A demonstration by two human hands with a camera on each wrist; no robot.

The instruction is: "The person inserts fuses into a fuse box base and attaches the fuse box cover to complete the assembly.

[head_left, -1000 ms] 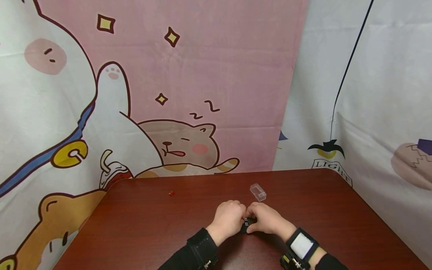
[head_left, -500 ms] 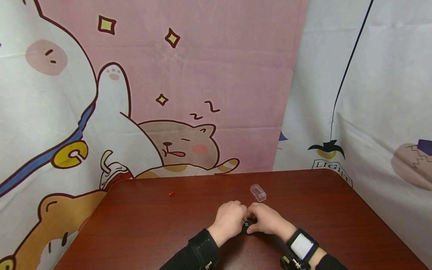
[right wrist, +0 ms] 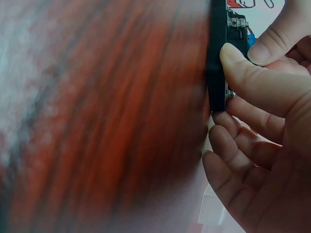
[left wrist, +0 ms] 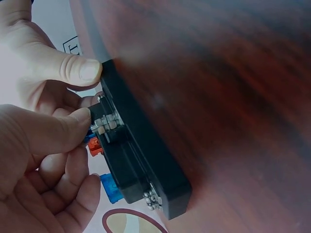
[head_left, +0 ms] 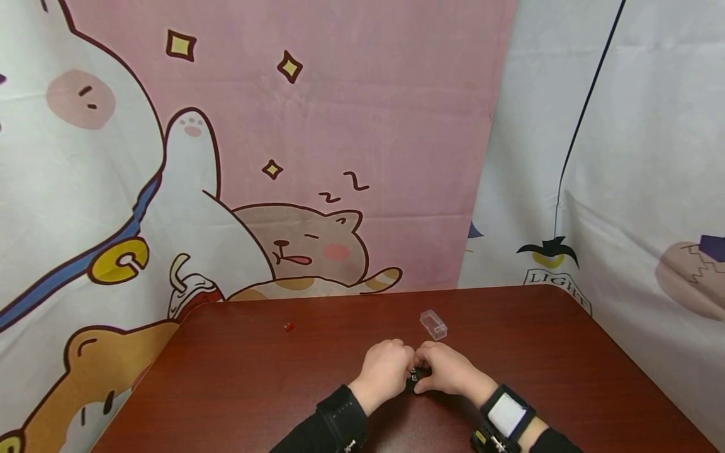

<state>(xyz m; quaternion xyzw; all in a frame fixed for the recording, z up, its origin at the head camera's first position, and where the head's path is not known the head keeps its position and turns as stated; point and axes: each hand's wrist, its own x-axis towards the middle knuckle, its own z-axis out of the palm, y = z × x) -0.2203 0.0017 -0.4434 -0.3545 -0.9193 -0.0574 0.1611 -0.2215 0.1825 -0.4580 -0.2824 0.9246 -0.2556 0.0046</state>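
Observation:
A black fuse box [left wrist: 127,145] with metal terminal bolts [left wrist: 107,122] stands close over the table, both hands at it. A blue blade fuse [left wrist: 112,188] and an orange blade fuse [left wrist: 95,145] show along its side. My right hand [head_left: 450,370] grips one end, thumb on its edge and fingers curled below. Beside it my left hand [head_left: 384,368] pinches in at the row of fuses, thumb tip against a black block and a bit of blue showing under it. The fuse between its thumb and fingers is mostly hidden. In the head view the hands cover most of the box.
Just beyond the hands lies a clear plastic case [head_left: 433,324] on the brown table [head_left: 255,390]. Farther left, a small red piece [head_left: 289,327] sits near the back edge. A printed cloth [head_left: 368,126] hangs behind the table.
Both hands stay at the fuse box with almost no visible motion. The head view has shifted slightly, so the scene sits a little lower.

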